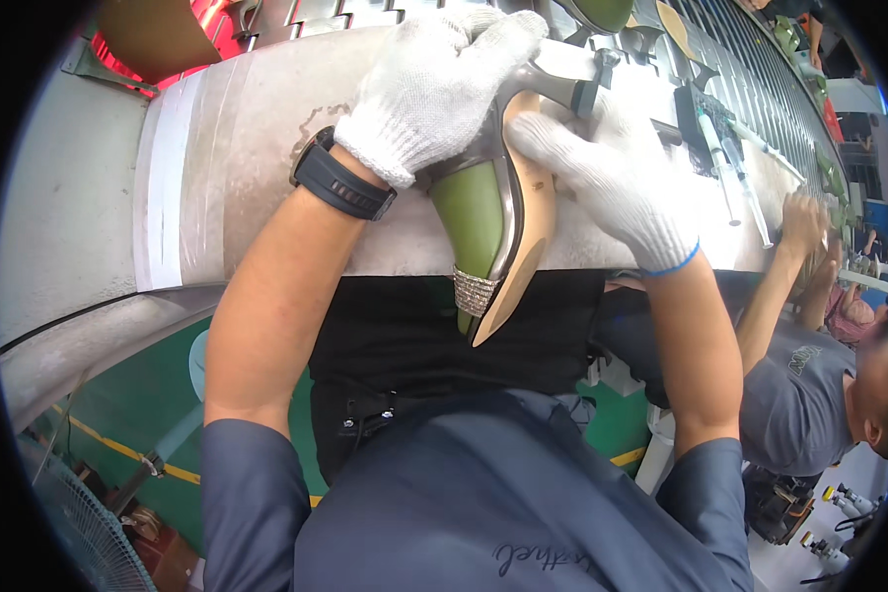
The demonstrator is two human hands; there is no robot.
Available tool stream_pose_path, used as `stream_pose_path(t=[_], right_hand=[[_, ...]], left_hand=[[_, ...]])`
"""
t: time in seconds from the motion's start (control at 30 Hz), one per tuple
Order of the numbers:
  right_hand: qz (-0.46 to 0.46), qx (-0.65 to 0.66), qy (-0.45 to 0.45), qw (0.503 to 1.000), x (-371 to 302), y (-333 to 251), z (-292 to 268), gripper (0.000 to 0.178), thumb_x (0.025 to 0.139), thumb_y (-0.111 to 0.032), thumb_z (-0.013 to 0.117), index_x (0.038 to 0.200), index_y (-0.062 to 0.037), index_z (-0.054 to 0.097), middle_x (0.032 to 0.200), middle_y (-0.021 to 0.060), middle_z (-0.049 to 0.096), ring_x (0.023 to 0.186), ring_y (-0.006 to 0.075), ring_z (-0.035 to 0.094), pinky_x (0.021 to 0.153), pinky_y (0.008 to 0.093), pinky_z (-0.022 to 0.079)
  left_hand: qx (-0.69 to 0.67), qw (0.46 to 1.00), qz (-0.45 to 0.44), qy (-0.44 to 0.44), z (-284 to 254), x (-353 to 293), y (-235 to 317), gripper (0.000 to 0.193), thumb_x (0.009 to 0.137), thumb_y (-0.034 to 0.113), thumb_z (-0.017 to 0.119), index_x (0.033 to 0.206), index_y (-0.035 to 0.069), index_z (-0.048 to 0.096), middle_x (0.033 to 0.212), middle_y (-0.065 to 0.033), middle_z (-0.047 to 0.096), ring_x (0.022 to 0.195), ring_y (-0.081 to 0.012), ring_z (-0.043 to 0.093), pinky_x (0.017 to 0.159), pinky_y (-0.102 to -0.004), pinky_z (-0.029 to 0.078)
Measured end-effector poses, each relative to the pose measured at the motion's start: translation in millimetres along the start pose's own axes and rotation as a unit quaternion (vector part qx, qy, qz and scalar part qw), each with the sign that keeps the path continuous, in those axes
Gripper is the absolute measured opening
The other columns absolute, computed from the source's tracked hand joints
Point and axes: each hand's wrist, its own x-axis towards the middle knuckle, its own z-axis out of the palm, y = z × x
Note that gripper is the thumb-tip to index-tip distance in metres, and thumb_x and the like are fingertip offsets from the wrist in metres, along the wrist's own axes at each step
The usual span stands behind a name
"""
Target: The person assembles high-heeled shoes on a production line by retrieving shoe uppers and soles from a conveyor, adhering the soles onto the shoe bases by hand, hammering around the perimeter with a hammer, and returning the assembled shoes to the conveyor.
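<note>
Over the front edge of the bench, a high-heeled shoe is held tilted, toe toward me and heel up. It has a tan sole, a metallic grey back and heel, and a glittering band at the toe. A green shoe last fills it. My left hand, in a white knitted glove, grips the shoe around its back end; some fingertips are hidden. From the sole side, my gloved right hand closes on it near the heel, thumb lying on the sole.
The pale worktop runs along in front of me. Syringe-like tubes lie at the right, near a co-worker's hand. More shoes stand on the slatted conveyor behind. A fan is at lower left.
</note>
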Motion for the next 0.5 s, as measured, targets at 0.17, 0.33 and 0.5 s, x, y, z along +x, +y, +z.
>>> stream_pose_path(t=[0.17,0.33,0.5], right_hand=[[0.027,-0.059,-0.017,0.998,-11,-15,-5,0.064,0.093,-0.04,0.088,0.136,0.0046,0.07,0.092,0.0094,0.08,0.084,0.0119,0.075,0.077,0.032,0.061],[0.071,-0.086,-0.027,0.993,-12,-18,-6,0.063,0.094,-0.035,0.089,0.137,0.0066,0.069,0.103,0.0106,0.08,0.094,0.0147,0.076,0.086,0.0323,0.063],[0.097,0.139,-0.033,0.985,-42,-16,1,0.067,0.096,-0.02,0.086,0.15,0.007,0.057,0.137,0.0194,0.072,0.124,0.0236,0.072,0.109,0.0397,0.059]], left_hand=[[0.082,0.997,0.003,-0.001,6,-1,4,0.034,0.093,0.016,0.073,0.124,0.004,0.074,0.108,-0.0164,0.076,0.099,-0.0386,0.075,0.086,-0.0465,0.06],[-0.099,0.982,-0.159,-0.031,2,3,4,0.026,0.106,0.023,0.068,0.12,0.002,0.078,0.111,-0.0112,0.078,0.104,-0.0259,0.072,0.092,-0.0395,0.057],[-0.292,0.918,-0.268,-0.007,8,4,3,0.034,0.112,0.028,0.066,0.115,-0.002,0.081,0.107,-0.0085,0.08,0.099,-0.0151,0.072,0.09,-0.0318,0.057]])
